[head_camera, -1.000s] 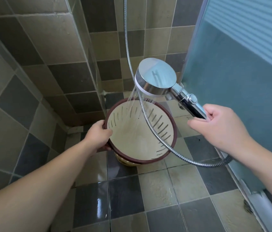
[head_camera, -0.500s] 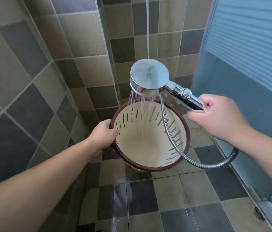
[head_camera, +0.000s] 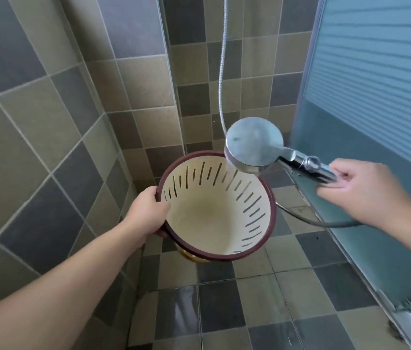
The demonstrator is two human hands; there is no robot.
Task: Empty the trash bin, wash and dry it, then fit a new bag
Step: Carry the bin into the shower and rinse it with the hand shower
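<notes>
The tiled walls (head_camera: 47,102) and the checkered floor (head_camera: 262,311) of a shower stall fill the view, with a frosted blue door (head_camera: 376,97) along the right side. Held above the floor in the middle is the trash bin (head_camera: 214,215), cream inside with a dark red rim and slits round its upper wall. Its long axis runs from the rim down and away toward the floor, tipped so that the open mouth faces up and toward the camera. The left hand (head_camera: 146,213) grasps the rim at its left edge, thumb hooked inside and fingers curled round the outside. Above the bin's far right rim hangs the chrome shower head (head_camera: 253,145), face down, spraying thin streams into the bin. The right hand (head_camera: 358,193) grips its handle, which points right. The metal hose (head_camera: 220,72) drops from above behind the head and loops out beneath the right wrist.

Against the view 0.5 s ago, the bin's mouth shows rounder and more of its bottom is visible, and the shower head has shifted from the far left of the rim to the far right.
</notes>
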